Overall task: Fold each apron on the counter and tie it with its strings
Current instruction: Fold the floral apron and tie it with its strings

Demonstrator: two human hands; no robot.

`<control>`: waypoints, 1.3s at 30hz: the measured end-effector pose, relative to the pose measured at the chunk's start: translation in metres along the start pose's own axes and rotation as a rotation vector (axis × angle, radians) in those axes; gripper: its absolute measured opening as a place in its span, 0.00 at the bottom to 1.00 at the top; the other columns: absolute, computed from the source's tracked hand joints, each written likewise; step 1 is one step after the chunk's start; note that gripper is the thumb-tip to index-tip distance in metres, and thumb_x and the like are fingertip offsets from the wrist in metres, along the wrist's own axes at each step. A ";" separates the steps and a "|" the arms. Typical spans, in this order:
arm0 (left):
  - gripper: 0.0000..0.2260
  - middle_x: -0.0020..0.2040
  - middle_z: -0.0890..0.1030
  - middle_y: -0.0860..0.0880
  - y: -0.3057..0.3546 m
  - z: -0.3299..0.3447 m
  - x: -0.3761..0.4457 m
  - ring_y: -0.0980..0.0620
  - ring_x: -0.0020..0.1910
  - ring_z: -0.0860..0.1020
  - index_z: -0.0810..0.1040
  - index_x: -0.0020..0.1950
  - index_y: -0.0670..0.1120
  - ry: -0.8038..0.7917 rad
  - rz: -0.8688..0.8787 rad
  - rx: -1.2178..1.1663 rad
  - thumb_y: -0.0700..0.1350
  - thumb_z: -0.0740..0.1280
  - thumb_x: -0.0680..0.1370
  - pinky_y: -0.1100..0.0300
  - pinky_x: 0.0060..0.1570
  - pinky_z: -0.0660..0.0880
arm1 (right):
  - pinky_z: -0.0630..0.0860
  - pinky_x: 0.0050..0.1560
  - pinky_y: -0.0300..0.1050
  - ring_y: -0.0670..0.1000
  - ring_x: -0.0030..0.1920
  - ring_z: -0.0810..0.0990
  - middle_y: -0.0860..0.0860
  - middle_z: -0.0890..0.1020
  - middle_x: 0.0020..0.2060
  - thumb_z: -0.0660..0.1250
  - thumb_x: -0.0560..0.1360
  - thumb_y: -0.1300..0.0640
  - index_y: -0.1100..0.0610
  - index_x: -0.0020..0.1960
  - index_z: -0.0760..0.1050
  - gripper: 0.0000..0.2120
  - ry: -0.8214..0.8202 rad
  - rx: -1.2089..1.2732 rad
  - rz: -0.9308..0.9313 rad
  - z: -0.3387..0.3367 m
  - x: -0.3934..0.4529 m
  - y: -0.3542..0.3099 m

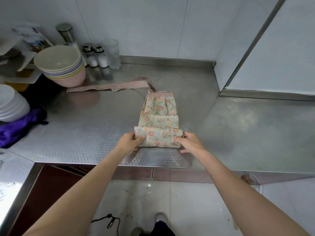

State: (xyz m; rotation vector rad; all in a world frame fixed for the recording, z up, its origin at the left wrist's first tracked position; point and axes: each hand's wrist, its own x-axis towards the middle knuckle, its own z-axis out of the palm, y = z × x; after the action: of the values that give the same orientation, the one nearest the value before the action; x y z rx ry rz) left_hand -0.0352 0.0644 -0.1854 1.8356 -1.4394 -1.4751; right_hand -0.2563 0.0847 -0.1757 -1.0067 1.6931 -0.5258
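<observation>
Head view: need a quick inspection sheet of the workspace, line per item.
Surface: steel counter, embossed pattern, some smudges.
Job's things: floral apron folded narrow, near end rolled; polka-dot strings trail left, untied.
Clutter: stacked bowls, white plates, two shakers, glass, purple cloth.
Hands: left hand and right hand grip the roll's ends.
Cables: black cord on floor.
Surroundings: white wall panels, tiled floor.

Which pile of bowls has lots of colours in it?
The stack of bowls at the back by the salt shakers: its rims show purple, yellow, green and pink. The other stack, at the left edge, is all white.
</observation>
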 end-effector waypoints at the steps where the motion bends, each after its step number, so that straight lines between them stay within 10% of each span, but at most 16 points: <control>1: 0.13 0.49 0.78 0.44 -0.001 0.002 0.002 0.44 0.49 0.79 0.74 0.54 0.40 0.037 -0.008 0.033 0.50 0.65 0.77 0.52 0.50 0.79 | 0.80 0.47 0.46 0.51 0.52 0.79 0.52 0.80 0.50 0.65 0.76 0.51 0.54 0.57 0.76 0.12 0.037 -0.044 -0.011 0.003 0.000 -0.001; 5: 0.18 0.38 0.76 0.43 -0.005 0.013 0.006 0.43 0.40 0.76 0.72 0.40 0.39 0.128 -0.049 0.216 0.54 0.63 0.78 0.50 0.42 0.74 | 0.75 0.45 0.46 0.57 0.48 0.80 0.55 0.81 0.42 0.56 0.79 0.46 0.54 0.37 0.69 0.16 0.226 -0.427 -0.043 0.015 0.003 -0.002; 9: 0.21 0.31 0.70 0.47 -0.005 0.020 0.011 0.48 0.33 0.70 0.64 0.32 0.43 0.155 -0.070 0.409 0.54 0.58 0.80 0.57 0.35 0.65 | 0.67 0.44 0.44 0.59 0.54 0.78 0.58 0.80 0.52 0.48 0.82 0.47 0.59 0.54 0.74 0.21 0.345 -0.691 -0.065 0.026 0.005 -0.006; 13: 0.19 0.54 0.77 0.41 0.002 0.028 0.004 0.42 0.53 0.75 0.72 0.55 0.40 0.333 -0.007 0.788 0.55 0.52 0.82 0.53 0.46 0.70 | 0.64 0.42 0.44 0.59 0.54 0.78 0.59 0.81 0.53 0.45 0.83 0.49 0.61 0.57 0.75 0.24 0.357 -0.800 -0.063 0.033 0.012 -0.006; 16: 0.14 0.60 0.72 0.41 -0.001 0.029 0.003 0.42 0.58 0.72 0.69 0.61 0.40 0.533 0.418 0.964 0.46 0.62 0.78 0.51 0.54 0.71 | 0.64 0.41 0.45 0.60 0.52 0.79 0.59 0.80 0.54 0.46 0.83 0.50 0.62 0.60 0.70 0.21 0.375 -0.787 -0.072 0.032 0.012 -0.010; 18: 0.20 0.65 0.71 0.41 -0.010 0.029 0.009 0.41 0.63 0.72 0.68 0.66 0.42 0.435 0.709 1.006 0.46 0.63 0.76 0.47 0.60 0.72 | 0.65 0.39 0.45 0.59 0.46 0.77 0.59 0.78 0.54 0.48 0.83 0.53 0.61 0.64 0.63 0.15 0.370 -0.759 -0.095 0.032 0.009 -0.012; 20: 0.30 0.75 0.58 0.43 -0.012 0.032 0.005 0.44 0.74 0.57 0.53 0.76 0.43 0.134 0.633 1.093 0.58 0.48 0.77 0.46 0.74 0.55 | 0.68 0.41 0.47 0.57 0.48 0.72 0.58 0.71 0.60 0.53 0.81 0.59 0.59 0.70 0.57 0.18 0.390 -0.828 -0.235 0.030 0.003 -0.008; 22: 0.38 0.78 0.45 0.46 -0.013 0.032 0.004 0.48 0.77 0.45 0.37 0.76 0.43 -0.022 0.499 1.226 0.64 0.49 0.77 0.51 0.74 0.40 | 0.70 0.58 0.52 0.58 0.64 0.67 0.57 0.64 0.70 0.57 0.79 0.61 0.59 0.74 0.57 0.24 0.379 -0.970 -0.560 0.025 0.003 0.003; 24: 0.41 0.77 0.43 0.48 -0.012 0.028 0.007 0.49 0.76 0.44 0.35 0.75 0.44 -0.068 0.465 1.265 0.61 0.58 0.77 0.54 0.74 0.40 | 0.52 0.74 0.53 0.53 0.76 0.49 0.52 0.51 0.76 0.55 0.80 0.54 0.60 0.76 0.50 0.28 0.125 -1.103 -0.657 0.017 0.003 0.014; 27: 0.42 0.77 0.48 0.50 -0.005 0.018 0.010 0.51 0.76 0.49 0.41 0.77 0.48 -0.156 0.457 1.037 0.52 0.67 0.74 0.57 0.75 0.49 | 0.44 0.75 0.46 0.49 0.76 0.39 0.50 0.42 0.77 0.59 0.77 0.52 0.58 0.77 0.40 0.37 -0.068 -1.168 -0.590 0.012 0.006 0.020; 31: 0.31 0.73 0.65 0.50 0.001 -0.001 0.002 0.48 0.67 0.70 0.63 0.73 0.52 -0.164 0.332 0.575 0.45 0.71 0.72 0.61 0.63 0.65 | 0.58 0.72 0.42 0.51 0.72 0.61 0.51 0.65 0.72 0.65 0.72 0.62 0.54 0.75 0.59 0.33 -0.011 -0.855 -0.569 0.010 0.008 0.013; 35: 0.19 0.54 0.80 0.50 -0.007 -0.008 -0.004 0.50 0.56 0.78 0.76 0.60 0.45 -0.141 0.105 0.110 0.49 0.72 0.72 0.57 0.60 0.73 | 0.70 0.63 0.45 0.50 0.62 0.75 0.48 0.78 0.60 0.77 0.64 0.50 0.51 0.65 0.73 0.31 -0.090 -0.415 -0.259 -0.010 0.011 0.002; 39: 0.23 0.58 0.79 0.48 -0.006 -0.002 -0.004 0.49 0.58 0.77 0.74 0.63 0.43 -0.093 0.023 -0.021 0.57 0.65 0.75 0.54 0.62 0.72 | 0.69 0.63 0.46 0.50 0.63 0.72 0.48 0.74 0.63 0.72 0.65 0.40 0.51 0.63 0.72 0.30 -0.115 -0.278 -0.182 -0.008 0.012 -0.009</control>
State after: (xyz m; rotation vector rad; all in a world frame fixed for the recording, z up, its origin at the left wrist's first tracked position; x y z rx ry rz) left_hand -0.0306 0.0693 -0.1875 1.7531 -1.4774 -1.5772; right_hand -0.2619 0.0682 -0.1726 -1.3747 1.6083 -0.3463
